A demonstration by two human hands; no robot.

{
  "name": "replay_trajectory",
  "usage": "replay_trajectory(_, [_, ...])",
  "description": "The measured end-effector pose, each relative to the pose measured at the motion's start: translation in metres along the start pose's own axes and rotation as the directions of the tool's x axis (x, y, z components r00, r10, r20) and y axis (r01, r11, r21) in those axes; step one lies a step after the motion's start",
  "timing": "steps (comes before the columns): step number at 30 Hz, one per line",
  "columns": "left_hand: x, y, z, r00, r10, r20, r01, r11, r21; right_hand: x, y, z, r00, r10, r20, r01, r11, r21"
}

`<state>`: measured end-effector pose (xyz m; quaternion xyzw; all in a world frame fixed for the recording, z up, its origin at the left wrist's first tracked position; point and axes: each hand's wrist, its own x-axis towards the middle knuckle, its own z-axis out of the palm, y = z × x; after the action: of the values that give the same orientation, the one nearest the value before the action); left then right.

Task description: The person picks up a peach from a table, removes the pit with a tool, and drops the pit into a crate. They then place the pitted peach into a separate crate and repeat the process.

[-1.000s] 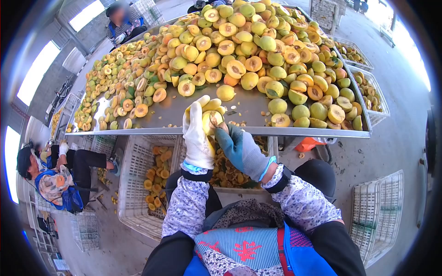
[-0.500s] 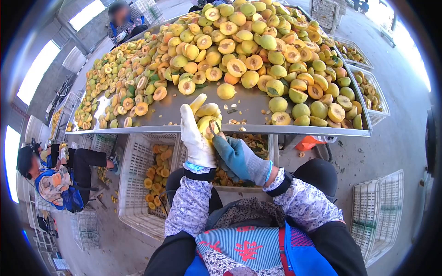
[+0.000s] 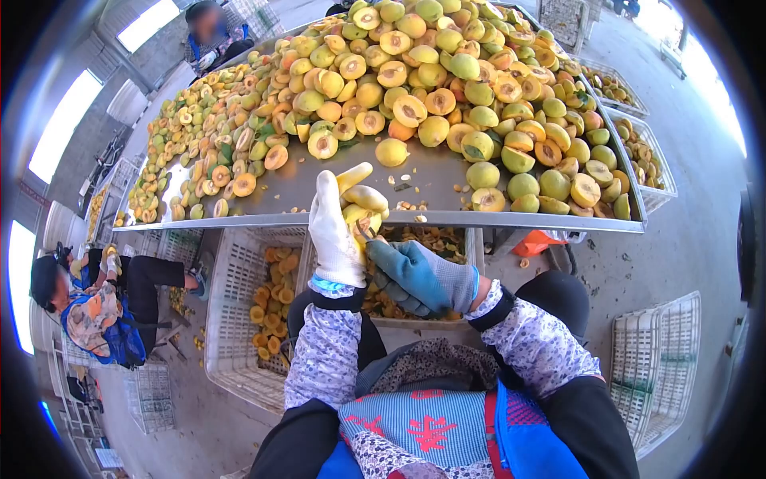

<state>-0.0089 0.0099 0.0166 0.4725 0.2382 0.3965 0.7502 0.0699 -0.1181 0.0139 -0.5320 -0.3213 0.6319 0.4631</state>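
Note:
My left hand (image 3: 337, 231), in a white glove, is closed around a yellow peach (image 3: 361, 220) just past the near edge of the metal table. The glove covers part of the fruit. My right hand (image 3: 421, 273), in a blue and grey glove, grips a small pitting knife (image 3: 370, 233) whose metal tip meets the peach's cut face. Most of its handle is hidden by my fingers. Below my hands stands a crate (image 3: 415, 322) with peach pieces in it.
Whole and halved peaches (image 3: 383, 76) are heaped on the metal table (image 3: 319, 217). Another crate (image 3: 227, 335) of halves stands at left below it. White crates (image 3: 654, 371) stand at right. One person (image 3: 104, 307) sits at left, another (image 3: 211, 40) at the far side.
Both hands have shifted slightly left with the peach. The knife's tip has turned against the fruit, and less of its metal shows.

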Motion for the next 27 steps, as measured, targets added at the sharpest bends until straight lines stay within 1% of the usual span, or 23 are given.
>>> replay_trajectory(2, [0.005,0.000,-0.006,0.995,-0.076,0.067,0.073,0.997,0.038,0.005,0.004,0.001,0.997,-0.052,-0.054,0.046,0.993,-0.107])
replay_trajectory(5, [0.000,0.000,-0.004,0.988,-0.114,0.108,0.126,0.985,-0.120,0.000,0.005,-0.005,0.989,0.075,0.125,-0.088,0.991,0.100])
replay_trajectory(8, [0.002,0.001,-0.007,0.978,-0.156,0.138,0.167,0.983,-0.073,0.003,0.010,-0.009,0.983,0.065,0.171,-0.091,0.985,0.144])
replay_trajectory(11, [0.002,0.003,-0.012,0.975,-0.139,0.173,0.128,0.989,0.077,-0.002,0.002,0.007,0.996,0.035,-0.083,-0.044,0.992,-0.117])
replay_trajectory(14, [-0.002,0.000,-0.003,0.966,-0.047,0.256,0.096,0.978,-0.183,-0.005,0.001,-0.006,0.987,0.068,0.144,-0.089,0.985,0.149])
replay_trajectory(17, [-0.014,-0.001,0.010,0.996,-0.049,0.076,0.063,0.978,-0.201,0.001,0.014,-0.012,0.938,0.021,0.345,-0.158,0.913,0.375])
replay_trajectory(18, [-0.013,-0.002,0.007,0.998,-0.031,0.052,0.035,0.995,-0.096,-0.001,0.013,-0.009,0.951,0.030,0.308,-0.138,0.932,0.334])
replay_trajectory(21, [-0.010,0.004,0.002,0.984,-0.022,0.176,-0.005,0.989,0.151,-0.011,0.001,0.000,0.993,0.109,0.044,-0.109,0.994,0.015])
replay_trajectory(22, [-0.010,0.001,0.006,0.989,-0.041,0.139,0.016,0.984,0.178,-0.012,0.001,-0.002,0.990,0.120,0.074,-0.122,0.992,0.021])
replay_trajectory(24, [-0.010,0.002,0.001,0.940,-0.174,0.295,0.187,0.982,-0.016,-0.013,0.001,-0.007,0.981,0.138,0.133,-0.144,0.989,0.038])
replay_trajectory(25, [-0.010,0.002,-0.001,0.898,-0.222,0.380,0.279,0.955,-0.103,-0.009,0.010,-0.011,0.958,0.080,0.275,-0.129,0.978,0.165])
replay_trajectory(26, [-0.009,-0.004,-0.004,0.880,-0.175,0.442,0.277,0.945,-0.177,0.001,0.026,-0.016,0.915,0.004,0.403,-0.131,0.948,0.288])
replay_trajectory(27, [-0.008,-0.008,-0.003,0.899,-0.159,0.408,0.281,0.924,-0.258,0.004,0.029,-0.017,0.855,-0.088,0.511,-0.149,0.902,0.404])
